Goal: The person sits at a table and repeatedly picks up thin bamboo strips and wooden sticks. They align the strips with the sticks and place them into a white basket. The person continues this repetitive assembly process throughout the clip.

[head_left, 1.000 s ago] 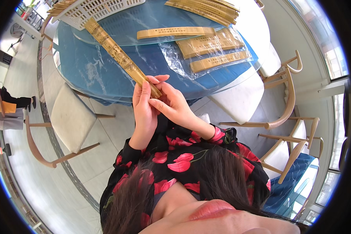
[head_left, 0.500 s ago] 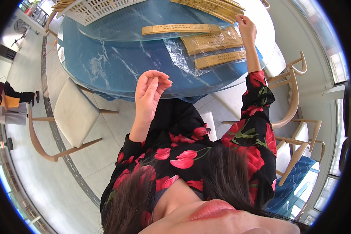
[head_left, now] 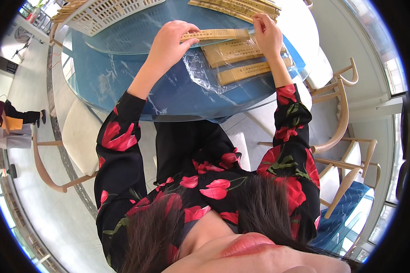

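Observation:
My left hand [head_left: 167, 44] has its thumb and fingers closed on the left end of a long, narrow brown paper sleeve [head_left: 225, 34] with dark print. At the sleeve's right, my right hand [head_left: 268, 37] is raised with fingertips pinched together. Whatever it may hold is too small to make out. Just beyond those fingertips lies a fanned row of similar paper sleeves [head_left: 230, 10]. Below the held sleeve, a stack of brown sleeves [head_left: 230, 51] rests on clear plastic wrap [head_left: 198, 73], and a single sleeve [head_left: 243, 73] lies nearer me.
A white perforated basket [head_left: 102, 16] with thin wooden sticks [head_left: 68, 10] stands at the far left of the blue marbled round table [head_left: 118, 77]. Chairs with pale seats [head_left: 79, 136] and wooden frames [head_left: 344, 109] flank me. Another person [head_left: 13, 116] is at the far left.
My left hand has moved up and forward from the table's near edge and taken hold of the lone sleeve's left end. My right hand remains pinched near the fanned sleeves.

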A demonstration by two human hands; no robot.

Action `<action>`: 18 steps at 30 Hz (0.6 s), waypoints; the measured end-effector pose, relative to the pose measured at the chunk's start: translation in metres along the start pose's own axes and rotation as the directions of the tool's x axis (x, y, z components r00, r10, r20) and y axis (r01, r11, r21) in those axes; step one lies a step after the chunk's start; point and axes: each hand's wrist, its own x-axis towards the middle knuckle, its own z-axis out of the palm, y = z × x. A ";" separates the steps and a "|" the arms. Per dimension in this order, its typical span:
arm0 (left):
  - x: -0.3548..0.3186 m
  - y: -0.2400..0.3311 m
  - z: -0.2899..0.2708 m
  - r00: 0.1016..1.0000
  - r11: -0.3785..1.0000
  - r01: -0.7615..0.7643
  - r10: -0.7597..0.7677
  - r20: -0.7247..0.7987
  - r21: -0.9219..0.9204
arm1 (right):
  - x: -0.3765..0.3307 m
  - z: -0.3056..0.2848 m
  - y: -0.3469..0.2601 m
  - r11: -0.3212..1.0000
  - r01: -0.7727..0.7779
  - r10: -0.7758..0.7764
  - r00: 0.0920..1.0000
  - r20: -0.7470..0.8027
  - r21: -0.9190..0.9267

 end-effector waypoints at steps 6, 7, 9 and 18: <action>0.007 -0.029 0.029 0.997 0.998 0.064 -0.063 -0.050 0.011 | -0.002 -0.006 0.008 0.986 -0.127 0.123 0.992 0.038 0.111; 0.004 -0.028 0.027 0.997 0.997 0.072 -0.072 -0.034 0.001 | -0.004 -0.004 0.011 0.982 -0.139 0.135 0.990 0.047 0.125; 0.001 -0.025 0.022 0.998 0.998 0.062 -0.061 -0.025 0.004 | -0.006 -0.005 0.017 0.983 -0.134 0.127 0.990 0.059 0.127; -0.001 -0.024 0.010 1.000 0.999 0.030 -0.030 0.008 -0.016 | -0.008 -0.004 0.011 0.975 -0.142 0.124 0.986 0.112 0.172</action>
